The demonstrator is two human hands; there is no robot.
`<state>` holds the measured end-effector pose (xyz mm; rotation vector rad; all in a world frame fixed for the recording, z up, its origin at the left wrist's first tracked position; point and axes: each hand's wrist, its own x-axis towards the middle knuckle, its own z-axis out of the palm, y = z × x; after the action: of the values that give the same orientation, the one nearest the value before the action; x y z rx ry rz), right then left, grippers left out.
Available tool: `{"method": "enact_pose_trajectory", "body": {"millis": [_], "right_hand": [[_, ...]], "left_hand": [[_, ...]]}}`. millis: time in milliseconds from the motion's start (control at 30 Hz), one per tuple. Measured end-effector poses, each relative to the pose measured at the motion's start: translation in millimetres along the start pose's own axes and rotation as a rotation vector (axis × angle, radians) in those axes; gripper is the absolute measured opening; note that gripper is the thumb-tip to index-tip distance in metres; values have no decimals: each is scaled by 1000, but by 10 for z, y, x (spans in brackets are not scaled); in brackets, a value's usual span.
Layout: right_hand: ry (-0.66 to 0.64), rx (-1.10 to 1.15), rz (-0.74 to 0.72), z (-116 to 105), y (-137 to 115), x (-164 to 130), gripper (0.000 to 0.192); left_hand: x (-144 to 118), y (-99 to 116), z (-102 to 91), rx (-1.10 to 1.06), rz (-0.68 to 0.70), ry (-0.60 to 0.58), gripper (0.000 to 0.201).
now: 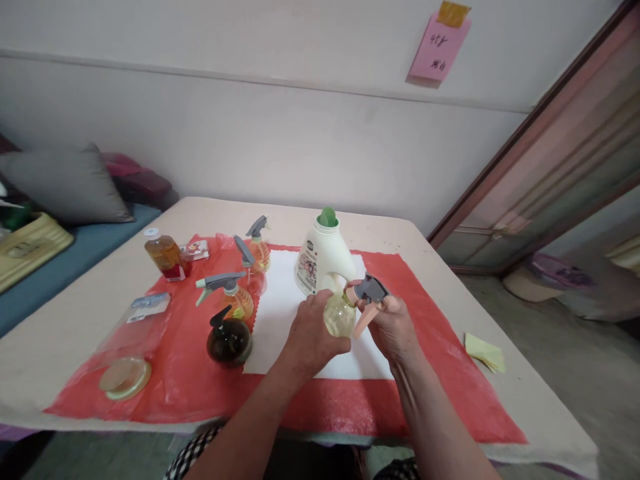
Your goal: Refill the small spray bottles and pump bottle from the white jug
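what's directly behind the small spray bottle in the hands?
The white detergent jug, uncapped, stands right behind the small spray bottle. Left hand and bottle hide the jug's lower front.

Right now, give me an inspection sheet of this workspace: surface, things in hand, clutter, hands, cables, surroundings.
Surface: beige table with a red mat and a white sheet on top.
Things in hand: small clear spray bottle of yellowish liquid, pink and grey trigger head.
Clutter: white detergent jug, three more trigger spray bottles, dark pump bottle, amber bottle, clear lid, yellow sticky notes.
Hands: left hand grips the bottle body; right hand holds the trigger head.
Cables: nothing seen.
Surroundings: grey cushion, pink wall note.
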<state>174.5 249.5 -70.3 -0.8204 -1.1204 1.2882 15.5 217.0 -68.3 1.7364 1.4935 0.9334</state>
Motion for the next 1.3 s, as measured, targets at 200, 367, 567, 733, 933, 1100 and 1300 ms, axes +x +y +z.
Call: {"method": "enact_pose_trajectory", "body": {"millis": [200,367,567,733,933,1100,1300], "right_hand": [[-26,-33,-6,-39,75,7,20],[10,-37,19,-2,70,-4,23],[-16,-32,10,-37,70,-10,24],[-85,-4,0,-21,98,-2,20],[89,29,-61,206,173,-55,40],[72,6,15,286,122,-73,44],[126,-220,-25,252,86,-45,39]], "left_hand": [[2,-24,21,62,0,6,62],[8,19,22,153,31,34,60],[-2,20,14,100,11,14,63],[-13,1,18,-19,-13,-35,63],[-14,38,143,114,17,101,71],[-8,82,226,90,29,143,75],[-15,140,252,-224,6,109,85]]}}
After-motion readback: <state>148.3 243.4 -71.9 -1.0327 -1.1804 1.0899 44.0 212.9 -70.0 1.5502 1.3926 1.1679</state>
